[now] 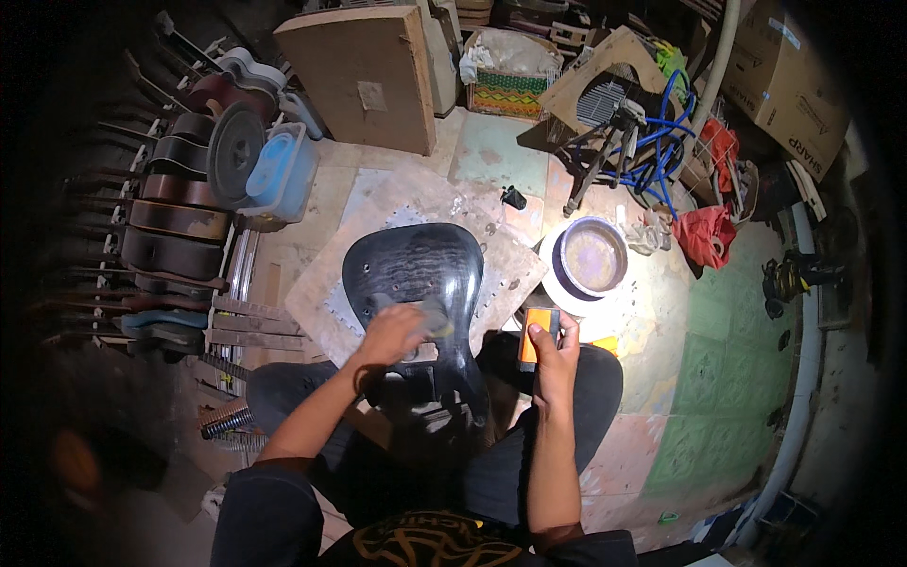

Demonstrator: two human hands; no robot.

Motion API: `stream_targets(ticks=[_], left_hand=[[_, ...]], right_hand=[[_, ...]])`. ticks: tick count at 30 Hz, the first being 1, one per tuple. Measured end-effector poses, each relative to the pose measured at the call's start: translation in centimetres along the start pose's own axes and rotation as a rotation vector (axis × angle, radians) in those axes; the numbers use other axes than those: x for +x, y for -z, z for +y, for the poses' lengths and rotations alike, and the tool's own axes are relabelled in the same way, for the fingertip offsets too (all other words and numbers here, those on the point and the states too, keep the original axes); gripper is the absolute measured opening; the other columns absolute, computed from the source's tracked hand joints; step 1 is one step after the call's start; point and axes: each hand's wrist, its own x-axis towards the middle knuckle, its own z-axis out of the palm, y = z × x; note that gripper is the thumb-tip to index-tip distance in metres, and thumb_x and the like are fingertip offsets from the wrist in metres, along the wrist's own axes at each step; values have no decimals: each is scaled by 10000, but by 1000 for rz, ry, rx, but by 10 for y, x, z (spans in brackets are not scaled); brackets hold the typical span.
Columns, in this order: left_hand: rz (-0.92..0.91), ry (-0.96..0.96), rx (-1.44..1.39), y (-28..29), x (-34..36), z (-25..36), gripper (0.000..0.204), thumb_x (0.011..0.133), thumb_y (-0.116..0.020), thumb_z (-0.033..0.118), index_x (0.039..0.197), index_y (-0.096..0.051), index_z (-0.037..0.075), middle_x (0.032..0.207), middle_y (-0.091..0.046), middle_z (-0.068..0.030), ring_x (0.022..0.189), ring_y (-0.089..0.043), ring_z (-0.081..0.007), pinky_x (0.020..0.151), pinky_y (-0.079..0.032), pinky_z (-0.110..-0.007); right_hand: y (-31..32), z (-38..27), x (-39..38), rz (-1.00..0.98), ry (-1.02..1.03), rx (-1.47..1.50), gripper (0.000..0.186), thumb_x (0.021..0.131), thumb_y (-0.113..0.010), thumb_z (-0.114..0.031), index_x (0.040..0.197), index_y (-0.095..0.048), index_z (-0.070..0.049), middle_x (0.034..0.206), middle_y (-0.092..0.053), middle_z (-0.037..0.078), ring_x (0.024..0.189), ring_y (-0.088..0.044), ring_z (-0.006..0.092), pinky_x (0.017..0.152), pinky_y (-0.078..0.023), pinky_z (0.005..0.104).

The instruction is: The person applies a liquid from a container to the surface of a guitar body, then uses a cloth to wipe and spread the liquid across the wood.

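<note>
A dark, glossy electric guitar body (411, 274) with several holes lies on a worn square board (316, 293) between my legs. My left hand (392, 331) is on the middle of the body, its fingers round a greyish pad (433, 321), blurred by motion. My right hand (553, 350), to the right of the body, grips an orange and black block (536, 321) upright, thumb across its face. A purple-rimmed bowl (590, 260) on a white round base (554, 296) stands just beyond that hand.
Guitars (170, 236) are racked along the left, beside a blue plastic tub (293, 189). A large board (335, 80) and a basket (510, 90) stand at the back. A stand with blue hose (652, 161), red bags (704, 236) and cardboard boxes (784, 94) are at the right.
</note>
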Motion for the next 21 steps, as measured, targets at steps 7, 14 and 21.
stream_targets(ticks=[7,14,21], left_hand=[[477,514,200,47,9,-24,652,968,-609,388,1459,-473,-18,1480,-494,-243,1384,-436,-414,1160,-330,-487],[563,409,245,68,116,-15,889,969,-484,631,1528,-363,-51,1600,-365,-218,1531,-251,-352,1232,-158,-562],[199,120,360,16,168,2,950,913,-549,634,1551,-320,-31,1623,-327,-203,1542,-231,-332,1240,-154,-547]], right_hand=[[-11,0,-10,-10,-21,-5,587,900,-735,-92,1390,-436,32,1201,-609,155,1047,-611,172,914,-502,305],[-9,-1,-9,20,-15,-31,524,908,-715,-89,1365,-472,-9,1164,-620,126,1023,-620,172,889,-516,308],[-10,-15,-8,63,-49,28,585,896,-729,-70,1401,-441,-2,1203,-614,136,1068,-603,172,945,-493,317]])
